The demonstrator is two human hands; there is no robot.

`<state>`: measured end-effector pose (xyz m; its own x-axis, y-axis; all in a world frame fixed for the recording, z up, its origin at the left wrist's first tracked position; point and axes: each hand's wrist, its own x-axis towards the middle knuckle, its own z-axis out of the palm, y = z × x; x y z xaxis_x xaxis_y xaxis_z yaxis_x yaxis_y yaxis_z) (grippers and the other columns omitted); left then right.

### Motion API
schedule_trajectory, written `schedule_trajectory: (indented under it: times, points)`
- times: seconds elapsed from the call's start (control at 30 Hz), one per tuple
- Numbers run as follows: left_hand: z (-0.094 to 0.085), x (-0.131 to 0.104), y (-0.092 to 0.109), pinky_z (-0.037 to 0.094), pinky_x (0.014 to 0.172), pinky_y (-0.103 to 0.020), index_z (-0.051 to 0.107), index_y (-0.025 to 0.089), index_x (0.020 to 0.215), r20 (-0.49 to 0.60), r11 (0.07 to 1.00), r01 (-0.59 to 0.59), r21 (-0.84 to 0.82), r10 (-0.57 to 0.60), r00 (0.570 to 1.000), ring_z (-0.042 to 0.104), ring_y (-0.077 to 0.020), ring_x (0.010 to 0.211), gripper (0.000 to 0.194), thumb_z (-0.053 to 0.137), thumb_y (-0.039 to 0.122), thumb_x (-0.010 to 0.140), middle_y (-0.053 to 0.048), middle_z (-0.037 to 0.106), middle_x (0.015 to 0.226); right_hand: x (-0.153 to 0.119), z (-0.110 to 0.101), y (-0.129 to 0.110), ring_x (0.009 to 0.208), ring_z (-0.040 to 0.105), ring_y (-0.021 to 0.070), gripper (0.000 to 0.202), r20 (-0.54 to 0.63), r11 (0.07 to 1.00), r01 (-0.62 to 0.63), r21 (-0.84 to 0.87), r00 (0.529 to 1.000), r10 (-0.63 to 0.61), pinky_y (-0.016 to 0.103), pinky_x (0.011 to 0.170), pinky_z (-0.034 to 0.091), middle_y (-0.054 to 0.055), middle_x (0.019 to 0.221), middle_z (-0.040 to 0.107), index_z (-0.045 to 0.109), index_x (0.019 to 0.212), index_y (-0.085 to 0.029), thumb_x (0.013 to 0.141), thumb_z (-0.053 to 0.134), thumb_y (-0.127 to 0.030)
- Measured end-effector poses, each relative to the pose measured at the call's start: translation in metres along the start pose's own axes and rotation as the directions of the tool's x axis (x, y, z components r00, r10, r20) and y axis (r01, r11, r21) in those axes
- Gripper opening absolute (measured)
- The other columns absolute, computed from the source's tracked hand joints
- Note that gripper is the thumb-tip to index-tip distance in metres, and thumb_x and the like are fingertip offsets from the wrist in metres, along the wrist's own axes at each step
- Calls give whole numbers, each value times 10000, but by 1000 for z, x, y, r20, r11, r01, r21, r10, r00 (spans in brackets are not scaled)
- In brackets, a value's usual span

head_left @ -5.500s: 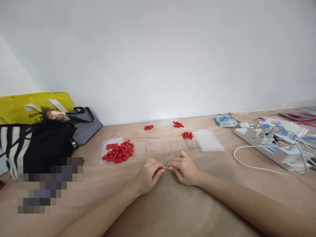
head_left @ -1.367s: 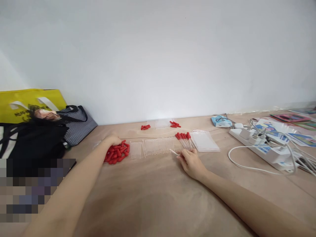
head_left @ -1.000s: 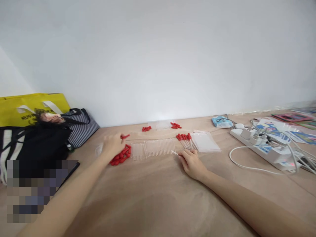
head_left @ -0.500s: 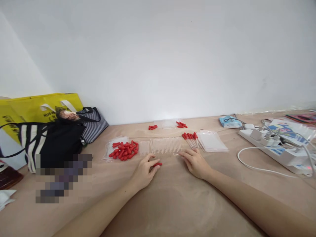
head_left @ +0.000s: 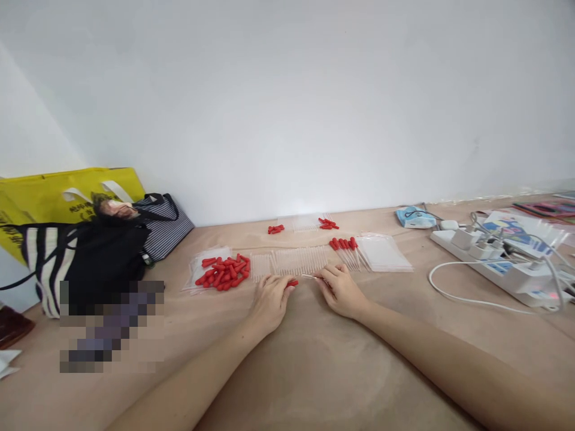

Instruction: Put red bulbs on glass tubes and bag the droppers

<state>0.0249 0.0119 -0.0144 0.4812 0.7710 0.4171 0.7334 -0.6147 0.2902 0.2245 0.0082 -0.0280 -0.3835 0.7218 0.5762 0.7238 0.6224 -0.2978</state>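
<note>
My left hand (head_left: 271,304) is closed on a red rubber dropper bulb (head_left: 292,283), its end showing past the fingertips. Facing it, my right hand (head_left: 342,293) pinches a thin clear dropper tube (head_left: 308,276) that points left toward the bulb. Tube and bulb look close together, and I cannot tell whether they touch. Just beyond the hands lies a row of clear tubes (head_left: 299,261). A pile of red bulbs (head_left: 227,275) rests on clear plastic bags to the left. Several droppers with red bulbs fitted (head_left: 345,246) lie at the right end of the row.
Clear zip bags (head_left: 385,254) lie right of the droppers. Farther back are small groups of red bulbs (head_left: 329,224) and more tubes (head_left: 305,223). A power strip (head_left: 489,269) with cables and a blue mask (head_left: 415,218) are at right; a black bag (head_left: 90,263) stands at left.
My two hands have come closer together and slightly farther from me, bringing the tube's tip near the red bulb. The view has shifted slightly.
</note>
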Motion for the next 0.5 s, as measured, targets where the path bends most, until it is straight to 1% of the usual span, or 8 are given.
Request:
schedule_trajectory:
  times: [0.1,0.27,0.4,0.5]
  points:
    - [0,1,0,325,841,-372,549,208,944,8,1000,-19,-13,19,1000,536,-183,895,204,354,208,885,-10,637,928,0,-1,-1,742,493,144,182,20,999,44,-7,999,-44,306,743,269,38,814,594,541,880,-168,830,369,-136]
    - [1,2,0,360,809,-346,563,185,907,-19,995,-60,-74,59,998,539,-177,849,219,348,221,885,-27,632,871,0,-1,-4,743,505,139,181,38,996,86,-27,996,-85,313,754,258,41,824,602,541,896,-168,830,375,-138]
    - [0,1,2,391,752,-317,575,178,852,-35,990,-26,-141,21,999,542,-175,808,210,382,259,872,-30,626,830,-2,-1,-8,730,509,130,175,37,992,126,-6,991,-126,313,764,253,38,816,606,539,900,-165,834,379,-144]
    - [-2,1,3,396,733,-304,571,180,830,-44,982,-7,-191,-1,999,544,-167,777,207,389,271,866,-23,623,800,-4,0,-13,705,497,129,175,24,991,134,16,991,-135,303,740,258,32,777,598,541,895,-161,838,376,-149]
